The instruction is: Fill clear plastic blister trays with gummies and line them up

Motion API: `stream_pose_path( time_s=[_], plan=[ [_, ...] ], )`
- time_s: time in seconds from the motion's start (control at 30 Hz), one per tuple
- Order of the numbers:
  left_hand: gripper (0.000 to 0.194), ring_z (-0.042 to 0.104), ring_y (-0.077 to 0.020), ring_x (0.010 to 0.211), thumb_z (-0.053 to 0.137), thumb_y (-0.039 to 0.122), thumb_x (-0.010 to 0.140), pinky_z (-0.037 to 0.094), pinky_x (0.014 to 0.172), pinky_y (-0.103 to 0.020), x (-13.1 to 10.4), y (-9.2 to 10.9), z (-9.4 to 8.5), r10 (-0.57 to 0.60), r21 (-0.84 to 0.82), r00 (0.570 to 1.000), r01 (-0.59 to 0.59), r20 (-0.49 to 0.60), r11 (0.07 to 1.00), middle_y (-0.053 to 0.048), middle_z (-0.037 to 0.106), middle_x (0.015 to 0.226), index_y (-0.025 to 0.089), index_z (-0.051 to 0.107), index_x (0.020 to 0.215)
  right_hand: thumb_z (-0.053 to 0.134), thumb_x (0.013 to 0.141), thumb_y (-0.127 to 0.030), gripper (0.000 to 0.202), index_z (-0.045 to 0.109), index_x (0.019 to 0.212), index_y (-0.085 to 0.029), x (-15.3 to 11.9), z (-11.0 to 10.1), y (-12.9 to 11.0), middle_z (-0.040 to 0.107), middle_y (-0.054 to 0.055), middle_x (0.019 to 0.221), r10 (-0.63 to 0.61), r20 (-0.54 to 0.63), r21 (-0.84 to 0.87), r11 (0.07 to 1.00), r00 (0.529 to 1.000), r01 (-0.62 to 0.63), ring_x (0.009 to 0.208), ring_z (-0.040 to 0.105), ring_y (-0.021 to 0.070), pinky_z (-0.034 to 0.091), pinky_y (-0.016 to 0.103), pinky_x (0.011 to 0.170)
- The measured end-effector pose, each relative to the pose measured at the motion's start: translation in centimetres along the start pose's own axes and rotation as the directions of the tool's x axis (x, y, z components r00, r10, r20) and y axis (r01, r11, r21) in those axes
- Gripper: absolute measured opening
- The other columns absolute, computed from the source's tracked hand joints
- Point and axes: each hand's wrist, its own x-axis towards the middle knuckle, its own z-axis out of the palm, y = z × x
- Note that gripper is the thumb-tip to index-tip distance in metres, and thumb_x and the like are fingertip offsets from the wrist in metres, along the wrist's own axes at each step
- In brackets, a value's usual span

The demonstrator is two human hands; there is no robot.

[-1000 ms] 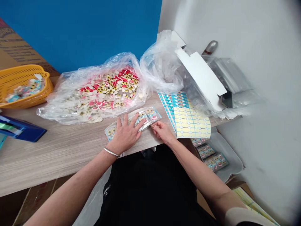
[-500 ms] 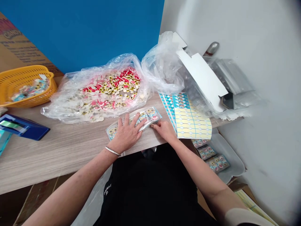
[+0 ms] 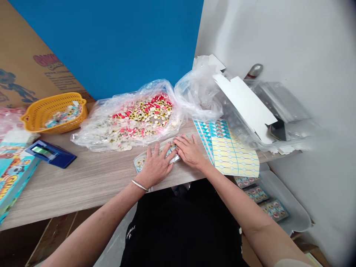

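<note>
A clear flat pack [image 3: 139, 161] with small round pieces inside lies near the front edge of the wooden table [image 3: 102, 178]. My left hand [image 3: 157, 165], with a silver bangle at the wrist, rests flat on its middle, fingers spread. My right hand [image 3: 189, 151] lies over its right end, fingers stretched out, the tips close to my left fingers. Both palms cover most of the pack. Behind it is an open clear plastic bag [image 3: 94, 129] of red, white and yellow-brown round pieces.
Printed sheets [image 3: 235, 154] lie right of my hands. Further right stands a clear bin [image 3: 250, 129] with white card on it; below, a tray [image 3: 299, 207] holds packs. At left are a yellow basket [image 3: 36, 115], a blue tape dispenser [image 3: 62, 157] and a printed box [image 3: 16, 167].
My right hand has gone from pinching the pack's right edge to lying flat over that end. My left hand stays on the pack. The view has shifted, showing more of the left side.
</note>
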Motion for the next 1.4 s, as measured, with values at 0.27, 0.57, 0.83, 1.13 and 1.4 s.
stream_pose_path(
  time_s=[0.27, 0.57, 0.83, 1.13, 1.4],
  plan=[
    [0.068, 0.029, -0.0456, 0.147, 0.053, 0.045, 0.094, 0.030, 0.113, -0.064, -3.0, -3.3, -0.4, 0.027, -0.041, 0.995, -0.023, 0.094, 0.999, -0.011, 0.029, 0.166, 0.029, 0.035, 0.157, 0.039, 0.104, -0.030, 0.044, 0.056, 0.144, -0.024, 0.0, 1.1, 0.4, 0.053, 0.007, 0.152, -0.046, -0.008, -0.051, 0.998, 0.999, 0.045, 0.144, 0.039, 0.0320, 0.004, 0.064, 0.121],
    [0.071, 0.022, -0.0432, 0.152, 0.058, 0.042, 0.092, 0.021, 0.119, -0.065, -7.6, -6.3, 1.2, 0.054, -0.108, 0.998, -0.052, 0.011, 0.993, -0.016, 0.032, 0.164, 0.022, 0.036, 0.157, 0.037, 0.105, -0.032, 0.044, 0.057, 0.143, -0.023, -0.1, 2.0, 1.0, 0.056, 0.006, 0.149, -0.072, -0.052, -0.127, 0.990, 0.996, 0.064, 0.141, 0.043, 0.0308, 0.009, 0.063, 0.121],
    [0.079, 0.025, -0.0442, 0.150, 0.057, 0.056, 0.091, 0.025, 0.118, -0.063, -7.9, -7.4, 3.9, 0.126, -0.200, 0.981, -0.155, -0.149, 0.967, -0.021, 0.036, 0.160, 0.017, 0.036, 0.156, 0.037, 0.104, -0.032, 0.045, 0.055, 0.144, -0.021, -0.2, 2.6, 1.6, 0.054, 0.007, 0.152, -0.104, -0.058, -0.201, 0.975, 0.993, 0.090, 0.141, 0.042, 0.0302, 0.010, 0.058, 0.121],
    [0.068, 0.029, -0.0426, 0.148, 0.053, 0.046, 0.095, 0.034, 0.114, -0.059, -7.5, -7.4, 4.2, 0.140, -0.227, 0.971, -0.184, -0.196, 0.957, -0.021, 0.037, 0.159, 0.016, 0.039, 0.155, 0.036, 0.103, -0.032, 0.046, 0.053, 0.146, -0.022, -0.2, 2.3, 1.9, 0.053, 0.006, 0.153, -0.107, -0.039, -0.248, 0.964, 0.993, 0.094, 0.142, 0.042, 0.0295, 0.010, 0.059, 0.122],
    [0.078, 0.031, -0.0401, 0.148, 0.055, 0.050, 0.094, 0.034, 0.116, -0.058, -6.5, -7.0, 5.0, 0.107, -0.307, 0.954, -0.195, -0.282, 0.932, -0.023, 0.041, 0.157, 0.014, 0.030, 0.158, 0.035, 0.104, -0.032, 0.046, 0.055, 0.144, -0.023, 0.2, 2.3, 3.7, 0.055, 0.006, 0.151, -0.138, -0.052, -0.280, 0.953, 0.989, 0.118, 0.141, 0.043, 0.0283, 0.013, 0.056, 0.122]
  ],
)
